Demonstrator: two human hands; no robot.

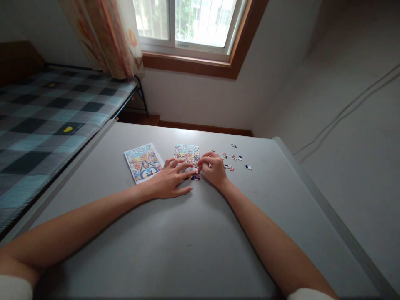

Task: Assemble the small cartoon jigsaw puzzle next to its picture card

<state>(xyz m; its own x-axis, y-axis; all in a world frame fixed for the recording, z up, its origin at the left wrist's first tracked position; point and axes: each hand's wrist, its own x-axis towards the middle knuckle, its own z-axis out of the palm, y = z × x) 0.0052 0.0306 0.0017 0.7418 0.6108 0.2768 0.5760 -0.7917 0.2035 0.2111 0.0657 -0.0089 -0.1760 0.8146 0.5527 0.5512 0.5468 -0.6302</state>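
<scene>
A partly joined jigsaw puzzle [186, 152] with a colourful picture lies flat in the middle of the table. My left hand [171, 178] rests over its lower left part, fingers spread, hiding some of it. At the puzzle's right edge is my right hand [213, 168], thumb and fingers pinched together; whatever is between them is too small to make out. Loose puzzle pieces [234, 158] are scattered just beyond and to the right of that hand. A box or booklet with a matching picture, the puzzle's cover picture [142, 160], lies left of my left hand.
The grey table [187, 241] has raised edges on both sides. To the left stands a bed with a checked mattress [71, 104]. A curtain [106, 37] hangs by the window [200, 25], and a cable [337, 114] runs along the right wall.
</scene>
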